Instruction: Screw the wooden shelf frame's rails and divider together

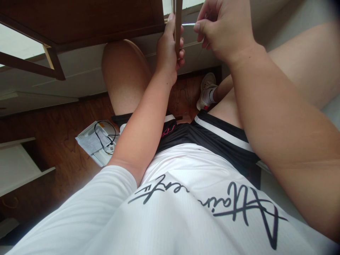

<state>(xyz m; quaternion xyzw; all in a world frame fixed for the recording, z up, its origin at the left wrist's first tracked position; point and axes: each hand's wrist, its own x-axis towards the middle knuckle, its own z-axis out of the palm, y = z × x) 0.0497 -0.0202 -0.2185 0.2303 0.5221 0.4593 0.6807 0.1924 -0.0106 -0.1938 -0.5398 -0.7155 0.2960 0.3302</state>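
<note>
My left hand (pixel 168 49) is wrapped around the edge of a thin upright wooden panel (pixel 177 26) at the top middle. My right hand (pixel 221 26) is closed in a pinch just right of the panel, gripping a thin silver metal tool (pixel 188 24) whose tip points at the panel's face. Both hands are raised above my knees. The top of the panel runs out of view.
A dark wooden furniture frame (pixel 79 21) with slats spans the upper left. On the wooden floor lie papers with a black cable (pixel 99 141) and white boards (pixel 18 170) at the left. My foot in a white shoe (pixel 206 90) rests below the hands.
</note>
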